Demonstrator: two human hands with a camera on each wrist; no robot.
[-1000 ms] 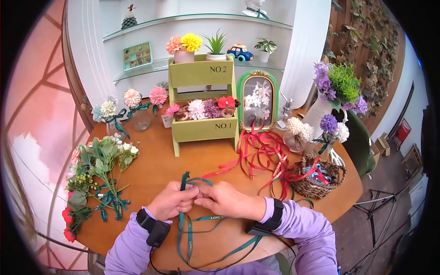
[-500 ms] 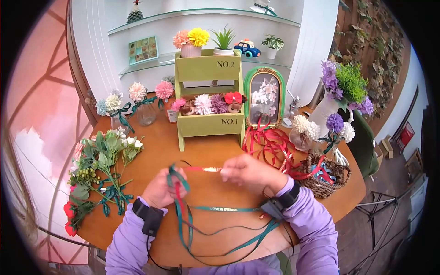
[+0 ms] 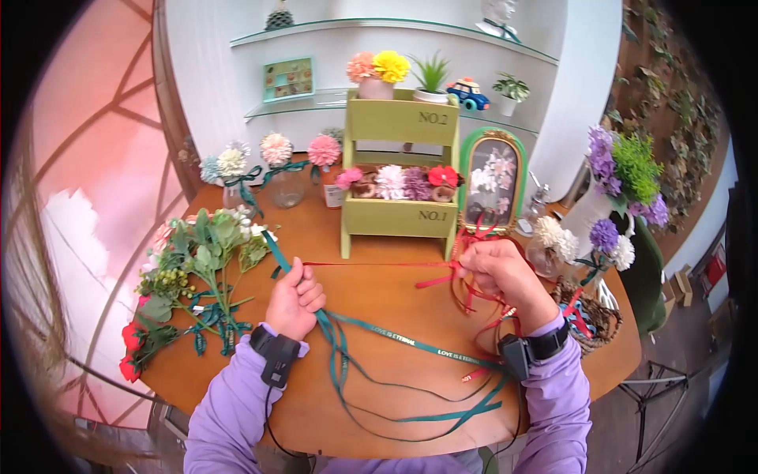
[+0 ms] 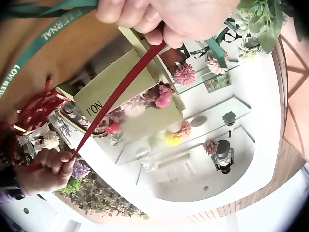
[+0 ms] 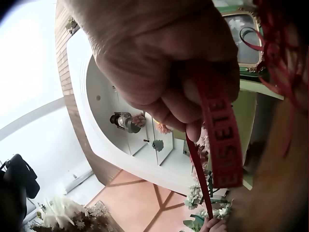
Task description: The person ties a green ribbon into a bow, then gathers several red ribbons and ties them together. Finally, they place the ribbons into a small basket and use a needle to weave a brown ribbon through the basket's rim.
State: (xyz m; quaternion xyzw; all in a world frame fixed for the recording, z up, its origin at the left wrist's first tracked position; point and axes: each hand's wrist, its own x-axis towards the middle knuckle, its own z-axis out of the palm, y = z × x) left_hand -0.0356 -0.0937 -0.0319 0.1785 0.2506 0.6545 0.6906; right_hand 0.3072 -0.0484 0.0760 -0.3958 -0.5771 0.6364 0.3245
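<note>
Right hand (image 3: 507, 276) farther from left hand (image 3: 294, 303), fingers (image 3: 311, 294) curled, both clamping taut red ribbon (image 4: 120, 96)

The pale-green, two-tiered wooden stand (image 3: 379, 130) is bearing dark capitals, "NO.2" on its upper front board (image 3: 395, 117) and "NO.1" on its lower front board (image 3: 383, 217), the latter also appearing inverted in the left wrist view. The narrow, dark-green fabric ribbon (image 3: 392, 337) is repeatedly displaying "LOVE IS ETERNAL" in pale letters. In the right wrist view, the flat, red fabric ribbon (image 5: 223, 137) is showing only "E IS ETE", its other letters being unclear.
</note>
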